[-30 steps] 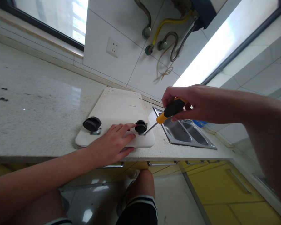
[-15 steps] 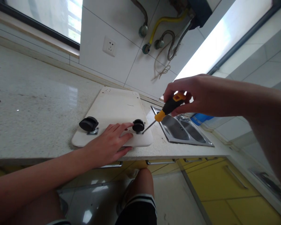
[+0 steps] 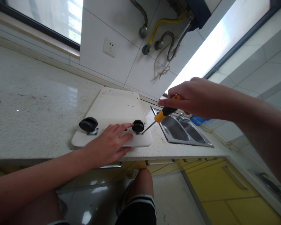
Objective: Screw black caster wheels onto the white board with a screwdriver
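A white board (image 3: 118,107) lies flat on the counter with two black casters fixed near its front edge. My right hand (image 3: 184,97) is closed around the yellow and black handle of a screwdriver (image 3: 159,117). The screwdriver slants down to the left, its tip at the metal plate of the right caster (image 3: 138,126). My left hand (image 3: 114,140) rests on the board with its fingers stretched out, the index fingertip touching that caster. The left caster (image 3: 89,124) stands on its own metal plate, apart from both hands.
A double steel sink (image 3: 178,129) is set into the speckled counter (image 3: 37,115) to the right. Behind it is a blue object (image 3: 199,120). Pipes and a yellow hose (image 3: 159,22) run along the tiled wall, beside a socket (image 3: 109,47). Yellow cabinets (image 3: 215,184) stand below.
My right hand has turned around the screwdriver handle, now with its back more over the top and the thumb side pointing left. The screwdriver tip and my left hand stay in place.
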Demonstrator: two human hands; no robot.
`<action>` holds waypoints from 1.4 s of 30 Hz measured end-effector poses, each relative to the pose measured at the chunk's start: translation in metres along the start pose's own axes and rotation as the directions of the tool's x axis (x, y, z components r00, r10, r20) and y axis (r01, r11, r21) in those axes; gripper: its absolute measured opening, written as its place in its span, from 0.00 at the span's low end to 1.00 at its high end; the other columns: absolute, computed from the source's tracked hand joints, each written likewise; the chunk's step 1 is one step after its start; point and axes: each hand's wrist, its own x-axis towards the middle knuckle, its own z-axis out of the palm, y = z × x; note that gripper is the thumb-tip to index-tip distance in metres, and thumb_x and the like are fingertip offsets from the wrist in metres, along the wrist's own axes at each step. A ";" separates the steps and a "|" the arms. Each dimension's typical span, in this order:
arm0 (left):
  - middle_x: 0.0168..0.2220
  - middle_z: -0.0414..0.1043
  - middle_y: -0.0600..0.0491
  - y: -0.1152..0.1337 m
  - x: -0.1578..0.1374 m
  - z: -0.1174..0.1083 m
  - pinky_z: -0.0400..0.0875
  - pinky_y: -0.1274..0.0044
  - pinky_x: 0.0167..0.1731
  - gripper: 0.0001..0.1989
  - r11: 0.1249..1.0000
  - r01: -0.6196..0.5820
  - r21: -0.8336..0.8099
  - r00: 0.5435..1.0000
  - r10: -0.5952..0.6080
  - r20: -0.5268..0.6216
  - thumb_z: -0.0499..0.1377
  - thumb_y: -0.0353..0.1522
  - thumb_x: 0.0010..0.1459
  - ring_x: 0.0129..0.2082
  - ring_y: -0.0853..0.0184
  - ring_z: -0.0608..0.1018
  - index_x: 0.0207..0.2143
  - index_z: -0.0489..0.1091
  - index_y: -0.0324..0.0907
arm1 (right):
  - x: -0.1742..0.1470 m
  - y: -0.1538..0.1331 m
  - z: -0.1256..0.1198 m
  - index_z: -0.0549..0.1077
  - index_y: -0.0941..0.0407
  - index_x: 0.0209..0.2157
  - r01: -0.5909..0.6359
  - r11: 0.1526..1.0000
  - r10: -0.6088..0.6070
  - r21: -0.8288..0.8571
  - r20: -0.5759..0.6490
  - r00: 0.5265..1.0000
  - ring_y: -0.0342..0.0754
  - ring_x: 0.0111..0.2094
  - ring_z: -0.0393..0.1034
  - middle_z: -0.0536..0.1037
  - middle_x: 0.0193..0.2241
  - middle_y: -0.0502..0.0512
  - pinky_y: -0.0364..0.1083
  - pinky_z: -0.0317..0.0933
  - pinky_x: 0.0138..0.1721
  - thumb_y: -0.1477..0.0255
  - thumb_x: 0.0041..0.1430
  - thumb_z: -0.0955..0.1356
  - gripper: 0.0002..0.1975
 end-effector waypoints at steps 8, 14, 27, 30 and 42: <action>0.71 0.65 0.36 0.002 0.002 -0.001 0.73 0.53 0.59 0.14 1.000 -0.006 0.014 1.000 0.006 0.003 0.62 0.35 0.74 0.61 0.44 0.76 0.58 0.76 0.41 | -0.006 0.011 -0.012 0.81 0.47 0.49 0.067 0.988 -0.077 0.140 0.072 0.994 0.47 0.23 0.67 0.80 0.27 0.51 0.50 0.55 0.28 0.40 0.59 0.74 0.28; 0.72 0.65 0.36 0.001 0.000 -0.001 0.73 0.53 0.59 0.15 1.000 -0.016 0.026 1.000 0.016 0.002 0.62 0.35 0.74 0.61 0.44 0.76 0.58 0.75 0.41 | -0.003 -0.004 -0.007 0.81 0.54 0.32 -0.018 0.999 0.017 -0.047 -0.026 1.000 0.47 0.23 0.63 0.77 0.25 0.57 0.53 0.53 0.30 0.37 0.71 0.59 0.37; 0.72 0.65 0.35 0.000 0.000 0.001 0.74 0.52 0.58 0.15 1.000 -0.020 0.023 1.000 0.020 -0.006 0.62 0.36 0.74 0.61 0.43 0.76 0.58 0.76 0.40 | -0.006 -0.006 -0.009 0.81 0.54 0.31 -0.078 0.995 0.073 -0.057 -0.087 0.993 0.46 0.22 0.63 0.78 0.24 0.57 0.52 0.52 0.30 0.40 0.72 0.62 0.35; 0.72 0.65 0.35 -0.001 -0.001 0.002 0.74 0.52 0.59 0.15 1.000 -0.023 0.019 1.000 0.023 -0.007 0.62 0.36 0.74 0.61 0.43 0.76 0.59 0.75 0.40 | -0.010 0.000 -0.014 0.83 0.48 0.47 0.021 0.998 -0.019 0.062 -0.033 0.999 0.49 0.26 0.70 0.84 0.32 0.55 0.50 0.56 0.30 0.41 0.63 0.72 0.26; 0.71 0.65 0.38 0.001 0.001 0.000 0.74 0.54 0.58 0.14 1.000 -0.013 0.020 1.000 0.013 -0.015 0.62 0.36 0.73 0.59 0.46 0.77 0.58 0.76 0.42 | -0.003 -0.017 0.004 0.79 0.52 0.47 0.044 0.999 -0.042 0.009 -0.202 0.979 0.51 0.33 0.70 0.82 0.38 0.60 0.51 0.55 0.36 0.44 0.73 0.64 0.26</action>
